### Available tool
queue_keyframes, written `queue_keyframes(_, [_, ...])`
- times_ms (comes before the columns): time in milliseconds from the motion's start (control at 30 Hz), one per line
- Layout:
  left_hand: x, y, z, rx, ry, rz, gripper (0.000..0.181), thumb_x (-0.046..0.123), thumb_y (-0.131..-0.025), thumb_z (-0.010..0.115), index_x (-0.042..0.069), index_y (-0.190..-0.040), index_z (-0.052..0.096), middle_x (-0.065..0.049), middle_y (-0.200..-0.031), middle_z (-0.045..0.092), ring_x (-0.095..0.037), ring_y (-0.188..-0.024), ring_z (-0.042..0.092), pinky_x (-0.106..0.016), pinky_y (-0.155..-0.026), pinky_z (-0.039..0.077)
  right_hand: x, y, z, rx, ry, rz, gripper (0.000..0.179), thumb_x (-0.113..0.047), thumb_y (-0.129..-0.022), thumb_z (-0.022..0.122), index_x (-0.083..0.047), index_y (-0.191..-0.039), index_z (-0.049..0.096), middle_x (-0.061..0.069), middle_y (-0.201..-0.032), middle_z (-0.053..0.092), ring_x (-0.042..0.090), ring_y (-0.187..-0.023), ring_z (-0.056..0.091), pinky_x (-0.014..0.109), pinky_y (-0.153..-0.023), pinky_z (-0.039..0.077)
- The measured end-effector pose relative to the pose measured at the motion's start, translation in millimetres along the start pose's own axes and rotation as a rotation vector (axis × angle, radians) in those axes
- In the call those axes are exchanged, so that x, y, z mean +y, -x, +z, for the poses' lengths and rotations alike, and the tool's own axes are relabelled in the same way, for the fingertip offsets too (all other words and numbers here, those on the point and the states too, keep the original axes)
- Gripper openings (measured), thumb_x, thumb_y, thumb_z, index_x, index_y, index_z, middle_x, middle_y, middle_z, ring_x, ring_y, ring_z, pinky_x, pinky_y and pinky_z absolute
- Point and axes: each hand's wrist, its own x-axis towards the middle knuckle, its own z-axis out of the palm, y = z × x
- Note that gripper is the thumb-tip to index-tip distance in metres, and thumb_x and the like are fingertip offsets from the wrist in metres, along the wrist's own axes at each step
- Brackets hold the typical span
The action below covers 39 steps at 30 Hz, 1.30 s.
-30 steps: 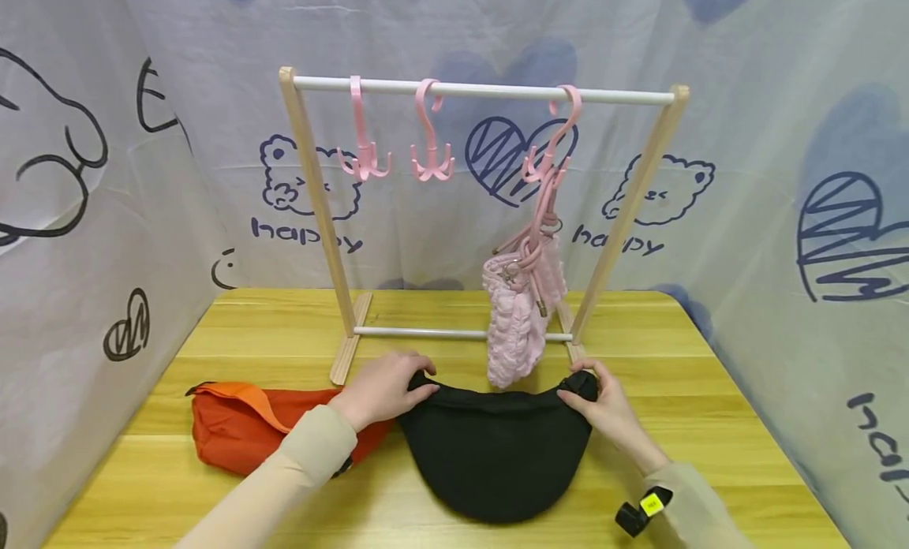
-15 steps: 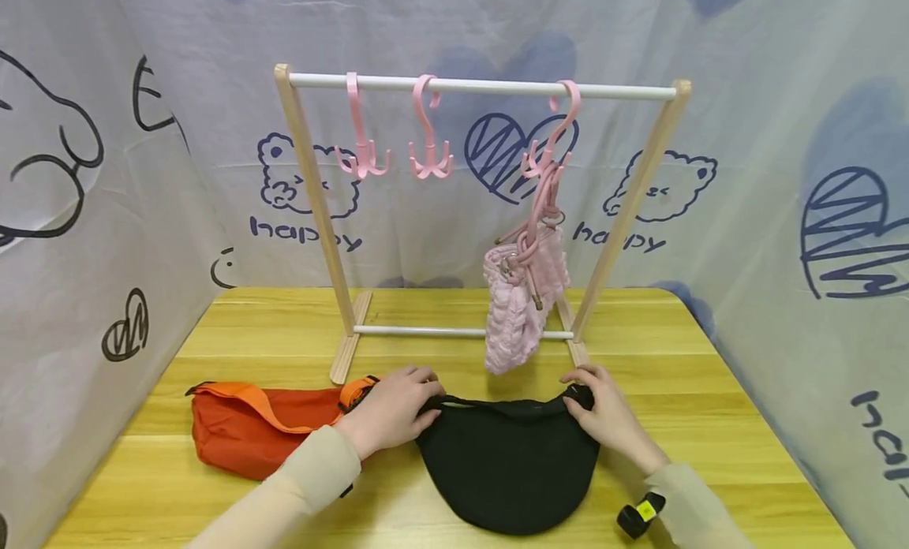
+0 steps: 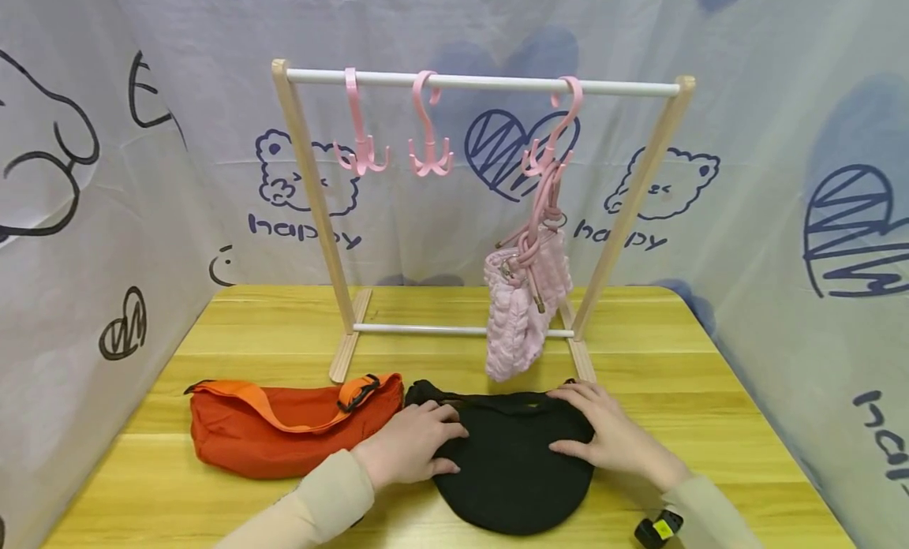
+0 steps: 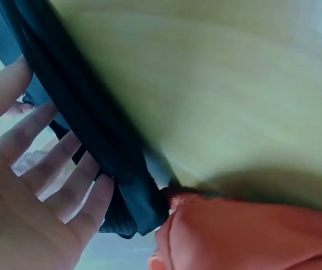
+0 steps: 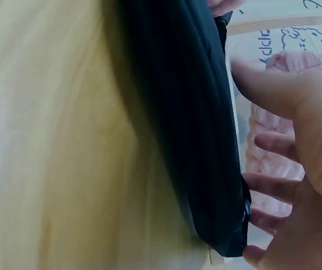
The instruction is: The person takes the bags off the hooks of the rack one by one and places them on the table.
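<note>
A black half-moon shoulder bag (image 3: 517, 478) lies on the wooden table, its strap (image 3: 490, 401) running along the far top edge. My left hand (image 3: 415, 445) rests at the bag's left side with fingers spread and loose; the left wrist view shows its fingertips (image 4: 88, 160) right at the black cloth. On the other side, my right hand (image 3: 612, 432) lies over the upper right corner, thumb and fingers apart, pinching nothing. In the right wrist view its fingertips touch the bag's (image 5: 189, 112) edge. A red-orange bag (image 3: 284, 446) with an orange strap and black buckle lies beside my left hand.
Behind the bags stands a rack (image 3: 490, 82) with a white rail and wooden legs. Pink hooks (image 3: 429, 151) hang from the rail; the rightmost bears a pink quilted bag (image 3: 521, 312) by its cords. A patterned curtain (image 3: 398, 249) surrounds the table (image 3: 675, 391).
Both hands have let go of the black bag's top corners and spread over its sides, the left moving nearer me. The orange bag's buckle has come fully into sight. The pink bag has swayed slightly.
</note>
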Motion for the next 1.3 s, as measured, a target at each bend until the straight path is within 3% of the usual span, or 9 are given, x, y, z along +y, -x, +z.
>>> queue_keyframes(233, [-2.2,-1.8,6.9,-0.016,0.029,-0.022,0.039,0.043,-0.091,0.072,0.022,-0.124,0.071,-0.002,-0.127,0.065,-0.021,-0.111,0.063,-0.037,-0.093,0.055,3.2,7.1,1.0,-0.119,-0.004,0.037,0.085,-0.053,-0.076,0.084,-0.013,-0.144,0.053,0.019,-0.146,0.052,0.055,-0.139,0.038,0.079,-0.102,0.031])
queue_keyframes(433, [-3.6,-6.0,7.4,-0.001,0.021,-0.025,0.035,0.037,-0.091,0.074,0.019,-0.122,0.072,-0.003,-0.126,0.065,-0.021,-0.109,0.064,-0.036,-0.091,0.057,1.6,5.6,2.8,-0.15,0.014,0.086,0.082,-0.049,-0.077,0.084,-0.014,-0.145,0.052,0.021,-0.15,0.048,0.057,-0.143,0.032,0.079,-0.105,0.027])
queue_keyframes(700, [-8.8,-4.6,9.4,0.021,-0.004,-0.031,0.034,0.035,-0.092,0.074,0.019,-0.122,0.072,-0.004,-0.126,0.066,-0.022,-0.108,0.065,-0.036,-0.089,0.057,-1.6,3.8,8.0,-0.164,0.043,0.078,0.075,-0.045,-0.082,0.081,-0.014,-0.144,0.053,0.023,-0.15,0.047,0.054,-0.142,0.034,0.078,-0.106,0.027])
queue_keyframes(767, [-11.7,-1.7,8.3,0.063,-0.012,-0.028,0.034,0.036,-0.092,0.073,0.018,-0.122,0.071,-0.004,-0.126,0.065,-0.023,-0.11,0.064,-0.037,-0.091,0.056,-3.1,3.8,9.5,-0.163,0.051,0.076,0.073,-0.045,-0.083,0.08,-0.014,-0.143,0.054,0.022,-0.15,0.047,0.054,-0.143,0.034,0.078,-0.106,0.027])
queue_keyframes(867, [-19.1,6.2,1.4,0.177,0.004,-0.048,0.035,0.034,-0.093,0.072,0.016,-0.123,0.07,-0.005,-0.126,0.065,-0.024,-0.112,0.062,-0.041,-0.093,0.054,-7.5,2.4,11.3,-0.156,0.062,0.071,0.069,-0.042,-0.084,0.079,-0.014,-0.142,0.054,0.022,-0.15,0.048,0.053,-0.142,0.034,0.078,-0.106,0.027])
queue_keyframes(933, [-26.4,12.9,-5.7,0.259,0.019,-0.092,0.037,0.032,-0.093,0.073,0.016,-0.126,0.067,-0.006,-0.128,0.064,-0.026,-0.115,0.061,-0.044,-0.095,0.053,-11.3,0.4,11.8,-0.142,0.063,0.068,0.067,-0.04,-0.085,0.079,-0.014,-0.142,0.055,0.022,-0.149,0.048,0.053,-0.142,0.034,0.077,-0.107,0.027])
queue_keyframes(1000, [-34.3,20.3,-13.7,0.303,0.044,-0.155,0.044,0.031,-0.091,0.075,0.014,-0.131,0.064,-0.009,-0.131,0.062,-0.029,-0.119,0.06,-0.048,-0.098,0.052,-15.1,-2.5,11.9,-0.127,0.06,0.064,0.067,-0.04,-0.086,0.079,-0.015,-0.142,0.055,0.02,-0.149,0.049,0.053,-0.142,0.035,0.076,-0.108,0.027])
queue_keyframes(1100, [-46.2,32.1,-23.3,0.264,0.067,-0.268,0.06,0.035,-0.089,0.077,0.012,-0.14,0.057,-0.014,-0.141,0.056,-0.036,-0.127,0.056,-0.054,-0.104,0.048,-19.5,-7.5,12.3,-0.125,0.032,0.057,0.069,-0.046,-0.086,0.077,-0.018,-0.145,0.053,0.018,-0.15,0.049,0.052,-0.142,0.038,0.074,-0.109,0.029])
queue_keyframes(1300, [-65.2,51.7,-30.7,0.056,0.165,-0.408,0.081,0.041,-0.087,0.078,0.01,-0.152,0.042,-0.022,-0.154,0.043,-0.049,-0.135,0.047,-0.066,-0.109,0.038,-22.8,-13.3,16.9,-0.206,-0.039,0.036,0.087,-0.058,-0.08,0.078,-0.02,-0.151,0.045,0.022,-0.154,0.042,0.055,-0.14,0.037,0.078,-0.105,0.028])
